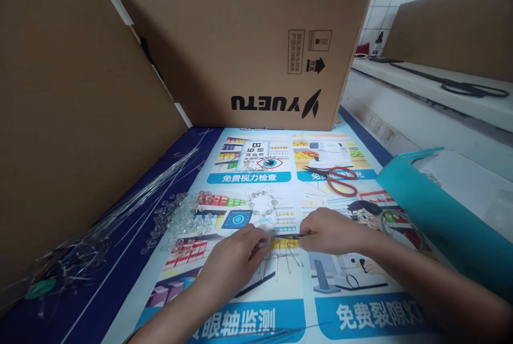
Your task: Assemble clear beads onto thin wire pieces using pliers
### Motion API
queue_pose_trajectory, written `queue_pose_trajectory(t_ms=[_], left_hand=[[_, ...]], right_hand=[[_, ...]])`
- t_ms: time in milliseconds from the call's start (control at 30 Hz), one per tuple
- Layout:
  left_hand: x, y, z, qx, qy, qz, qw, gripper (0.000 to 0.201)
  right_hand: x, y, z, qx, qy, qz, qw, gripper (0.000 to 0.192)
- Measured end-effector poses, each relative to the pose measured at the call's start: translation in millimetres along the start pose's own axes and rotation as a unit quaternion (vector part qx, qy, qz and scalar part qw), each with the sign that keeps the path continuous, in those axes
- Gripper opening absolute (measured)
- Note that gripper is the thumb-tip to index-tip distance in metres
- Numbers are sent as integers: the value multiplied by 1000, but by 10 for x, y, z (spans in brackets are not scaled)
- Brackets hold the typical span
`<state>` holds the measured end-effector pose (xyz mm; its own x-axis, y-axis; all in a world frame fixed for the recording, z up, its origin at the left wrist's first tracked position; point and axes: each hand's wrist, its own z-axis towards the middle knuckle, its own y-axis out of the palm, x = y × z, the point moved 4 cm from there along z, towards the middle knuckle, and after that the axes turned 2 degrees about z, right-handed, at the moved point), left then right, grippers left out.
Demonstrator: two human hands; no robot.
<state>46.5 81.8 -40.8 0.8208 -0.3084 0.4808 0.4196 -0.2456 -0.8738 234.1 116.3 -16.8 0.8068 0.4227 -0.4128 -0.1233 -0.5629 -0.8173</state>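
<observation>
My left hand [240, 250] is closed, thumb and forefinger pinched together near the tool's tip; what lies between them is hidden. My right hand [329, 232] is closed around a slim dark pointed metal tool [287, 236], with its tip aimed left at my left fingers. Most of that tool is covered by the hand. Just below and between the hands are several bent wire pieces [294, 258]. Beyond my left hand lies a ring of clear beads [262, 203] with wire loops around it. Red-handled scissors [340, 181] rest on the printed sheet past my right hand.
Loose clear beads [180, 221] spread at the left, beside a bundle of long thin wires [160, 186]. Cardboard walls [240, 39] rise at the back and left. A turquoise box [436, 200] and a round coil [401, 229] sit at right. Black scissors [460, 86] lie on a ledge.
</observation>
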Motion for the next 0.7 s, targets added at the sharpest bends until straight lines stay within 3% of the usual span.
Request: queue_pose_trajectory(t_ms=[233, 533, 700], left_hand=[[-85, -25, 13, 51, -27, -123, 991, 22], [-71, -53, 14, 25, -112, -373, 921, 29], [-112, -26, 42, 27, -137, -430, 892, 27]], right_hand=[[-9, -5, -48, 19, -3, 70, 997, 21], [-146, 3, -117, 36, -35, 129, 990, 23], [-171, 32, -104, 32, -36, 131, 990, 22]])
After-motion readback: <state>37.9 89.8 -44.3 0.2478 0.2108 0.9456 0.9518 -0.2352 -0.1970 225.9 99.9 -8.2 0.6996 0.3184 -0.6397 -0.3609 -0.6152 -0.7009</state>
